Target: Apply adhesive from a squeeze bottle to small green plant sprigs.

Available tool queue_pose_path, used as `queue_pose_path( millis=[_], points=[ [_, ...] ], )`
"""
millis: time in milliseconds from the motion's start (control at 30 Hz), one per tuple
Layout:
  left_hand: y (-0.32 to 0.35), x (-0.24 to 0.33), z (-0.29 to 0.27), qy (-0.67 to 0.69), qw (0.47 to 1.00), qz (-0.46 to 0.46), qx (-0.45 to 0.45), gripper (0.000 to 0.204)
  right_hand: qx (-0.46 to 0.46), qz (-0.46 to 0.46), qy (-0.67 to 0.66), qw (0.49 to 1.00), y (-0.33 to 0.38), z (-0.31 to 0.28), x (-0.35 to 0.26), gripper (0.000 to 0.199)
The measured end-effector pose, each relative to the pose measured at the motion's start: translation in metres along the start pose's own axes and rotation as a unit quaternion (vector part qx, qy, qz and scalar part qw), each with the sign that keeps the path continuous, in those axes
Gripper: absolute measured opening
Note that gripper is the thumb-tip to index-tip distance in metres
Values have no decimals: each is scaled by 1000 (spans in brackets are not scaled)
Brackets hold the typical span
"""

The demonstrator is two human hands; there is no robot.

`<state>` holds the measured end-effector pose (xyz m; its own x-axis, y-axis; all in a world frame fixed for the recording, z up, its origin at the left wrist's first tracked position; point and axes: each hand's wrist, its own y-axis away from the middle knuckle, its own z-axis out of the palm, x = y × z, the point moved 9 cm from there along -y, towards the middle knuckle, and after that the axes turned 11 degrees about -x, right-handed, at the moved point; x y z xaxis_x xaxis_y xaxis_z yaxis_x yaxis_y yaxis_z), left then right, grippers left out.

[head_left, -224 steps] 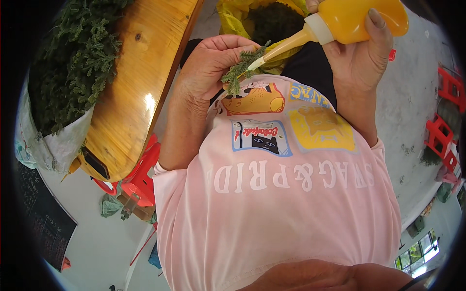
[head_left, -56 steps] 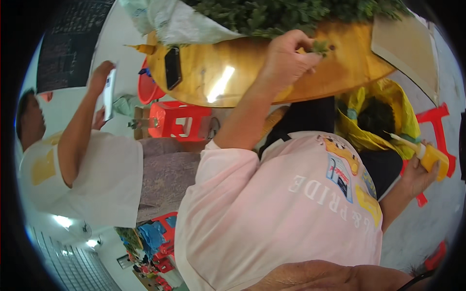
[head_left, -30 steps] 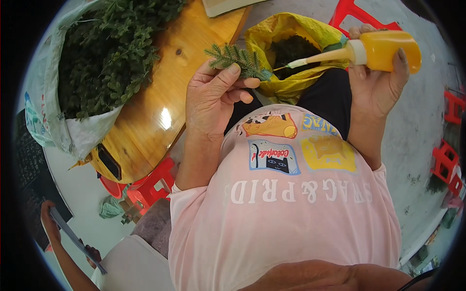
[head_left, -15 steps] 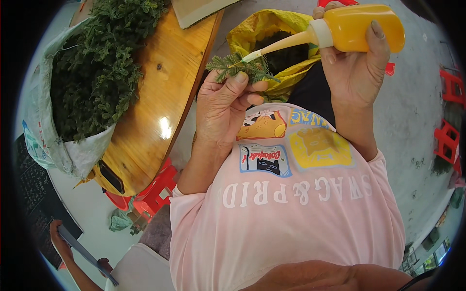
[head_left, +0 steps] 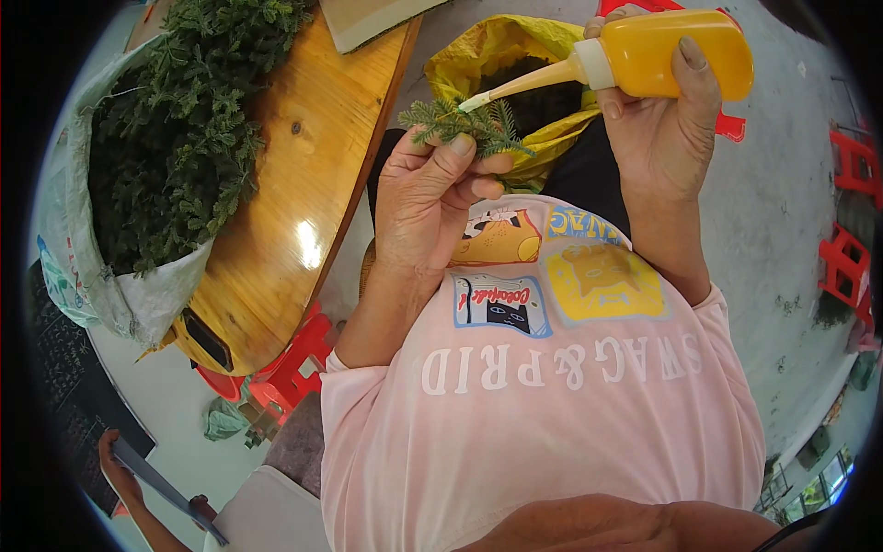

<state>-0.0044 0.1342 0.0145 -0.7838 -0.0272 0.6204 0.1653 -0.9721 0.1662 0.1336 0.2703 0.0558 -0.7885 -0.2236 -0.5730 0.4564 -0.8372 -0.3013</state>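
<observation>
My left hand (head_left: 432, 198) pinches a small green fern-like sprig (head_left: 460, 124) in front of my chest. My right hand (head_left: 662, 120) grips a yellow squeeze bottle (head_left: 671, 51) with a long pale nozzle. The nozzle tip (head_left: 469, 103) touches the sprig. Behind the sprig an open yellow bag (head_left: 501, 55) holds dark green material. My pink printed shirt (head_left: 543, 386) fills the lower middle of the view.
A round wooden table (head_left: 303, 212) lies at left, bearing a big white sack (head_left: 110, 285) full of green sprigs and a black phone (head_left: 207, 339) at its edge. Red plastic stools (head_left: 846, 267) stand right and under the table. Another person's hand (head_left: 115, 455) shows lower left.
Over the last seconds my left hand fetched a sprig from the table sack and brought it before my chest. The bottle's nozzle has come down onto the sprig.
</observation>
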Motion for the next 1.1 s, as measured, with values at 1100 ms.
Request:
queue_pose_path(
  millis=[1100],
  points=[
    [-3, -11, -11, 17, 999, -15, 31, 5, 6, -25, 133, 991, 5, 6, -16, 30]
  ],
)
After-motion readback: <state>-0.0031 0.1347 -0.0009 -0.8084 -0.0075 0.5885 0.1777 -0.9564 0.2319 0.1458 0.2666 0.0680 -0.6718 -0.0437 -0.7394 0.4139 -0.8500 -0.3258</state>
